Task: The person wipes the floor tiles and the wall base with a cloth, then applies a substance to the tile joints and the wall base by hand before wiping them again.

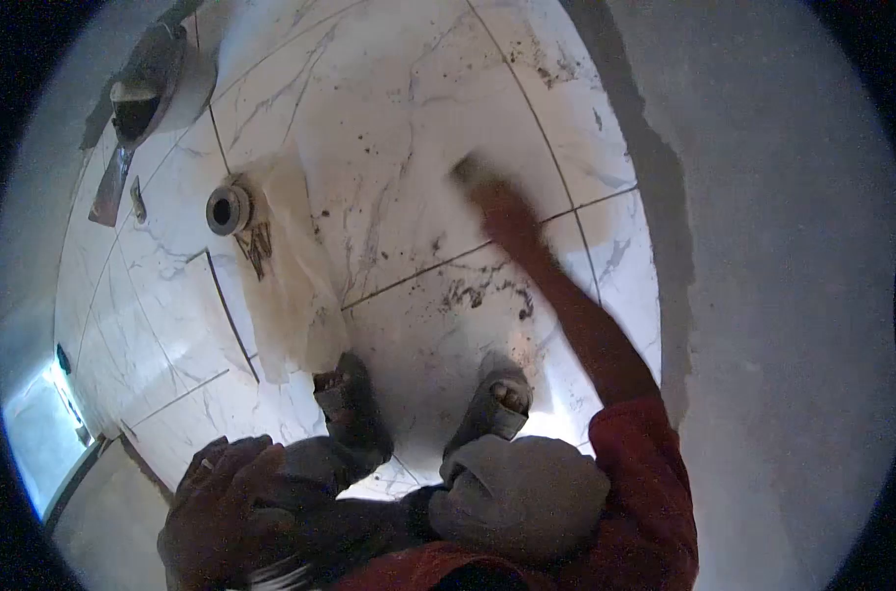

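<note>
My right hand (510,215) reaches forward over the marble-patterned floor tiles (409,177), smeared by motion. Its fingers are closed on a small greyish-tan block (465,169), too blurred to name. Dark crumbs and smears (482,293) lie on the tiles near that hand, on the side towards my feet. In shadow at the lower left, my left hand (226,483) rests over my bent knee. Its fingers seem laid out along the knee, with nothing visible in them. A pale band shows around that wrist.
A bucket (187,94) stands at the upper left beside a flat-bladed tool (110,192). Nearer are a tape-like roll (228,209), thin metal pieces (259,251) and a translucent sheet (295,286). A grey wall (773,295) rises at the right. My sandalled feet (507,399) stand below.
</note>
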{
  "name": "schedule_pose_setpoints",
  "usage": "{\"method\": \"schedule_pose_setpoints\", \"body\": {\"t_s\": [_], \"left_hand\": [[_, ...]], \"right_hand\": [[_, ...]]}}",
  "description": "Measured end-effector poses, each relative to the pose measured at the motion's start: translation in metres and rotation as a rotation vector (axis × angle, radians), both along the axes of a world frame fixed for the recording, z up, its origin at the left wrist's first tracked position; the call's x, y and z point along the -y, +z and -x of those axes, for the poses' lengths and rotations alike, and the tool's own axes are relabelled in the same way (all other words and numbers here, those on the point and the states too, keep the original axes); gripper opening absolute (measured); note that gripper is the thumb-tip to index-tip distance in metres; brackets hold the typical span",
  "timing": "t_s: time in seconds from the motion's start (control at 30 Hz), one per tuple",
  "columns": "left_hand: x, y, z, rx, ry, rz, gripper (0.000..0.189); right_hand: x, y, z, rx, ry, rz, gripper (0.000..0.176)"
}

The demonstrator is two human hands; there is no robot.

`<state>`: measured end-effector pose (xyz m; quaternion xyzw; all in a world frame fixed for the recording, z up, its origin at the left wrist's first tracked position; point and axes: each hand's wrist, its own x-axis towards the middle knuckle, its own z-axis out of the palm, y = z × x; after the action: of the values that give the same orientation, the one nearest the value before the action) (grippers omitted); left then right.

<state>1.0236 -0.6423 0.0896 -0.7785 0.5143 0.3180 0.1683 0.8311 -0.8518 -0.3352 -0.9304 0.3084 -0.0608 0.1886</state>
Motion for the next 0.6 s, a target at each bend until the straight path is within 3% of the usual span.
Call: {"method": "schedule_pose_setpoints", "body": {"t_s": [0.03,0.1,0.13,0.17,0.2,0.23,0.3,0.37,0.47,0.5,0.53,0.6], "left_hand": [[-0.007,-0.005,-0.011,-0.094,-0.002,0.033,0.044],[-0.014,-0.005,-0.020,-0.179,-0.010,0.082,0.046],[-0.018,-0.001,-0.022,-0.173,0.022,0.075,0.047],[-0.020,-0.002,-0.024,-0.170,0.042,0.068,0.048],[-0.022,-0.003,-0.027,-0.166,0.062,0.061,0.049],[-0.024,-0.005,-0.033,-0.178,-0.039,-0.013,0.055],[-0.023,-0.006,-0.034,-0.178,-0.123,-0.107,0.061],[-0.014,-0.007,-0.029,-0.250,-0.192,-0.078,0.059],[-0.010,-0.005,-0.025,-0.250,-0.216,-0.062,0.059],[-0.011,-0.006,-0.026,-0.242,-0.216,-0.060,0.059],[-0.014,-0.007,-0.028,-0.247,-0.207,-0.057,0.059],[-0.018,-0.006,-0.027,-0.255,-0.189,-0.066,0.060]], "right_hand": [[0.056,-0.053,0.033,-0.051,-0.022,0.397,0.033],[0.080,0.052,0.045,-0.046,-0.350,0.123,0.026],[0.070,0.033,0.045,0.016,-0.298,0.239,0.026],[0.045,-0.006,0.049,0.077,-0.242,0.346,0.026],[0.004,-0.028,0.039,0.019,-0.199,0.236,0.032],[-0.050,-0.003,0.007,-0.341,-0.067,0.369,0.036],[-0.135,0.020,-0.048,-0.351,-0.047,-0.236,0.039],[-0.174,0.032,-0.081,0.103,0.075,-0.119,0.039],[-0.144,-0.009,-0.091,0.071,0.172,-0.064,0.037],[-0.092,0.008,-0.098,-0.219,0.152,-0.228,0.036],[-0.051,-0.029,-0.086,0.204,0.027,0.153,0.032],[0.028,0.003,-0.071,0.157,-0.176,0.268,0.022]]}}
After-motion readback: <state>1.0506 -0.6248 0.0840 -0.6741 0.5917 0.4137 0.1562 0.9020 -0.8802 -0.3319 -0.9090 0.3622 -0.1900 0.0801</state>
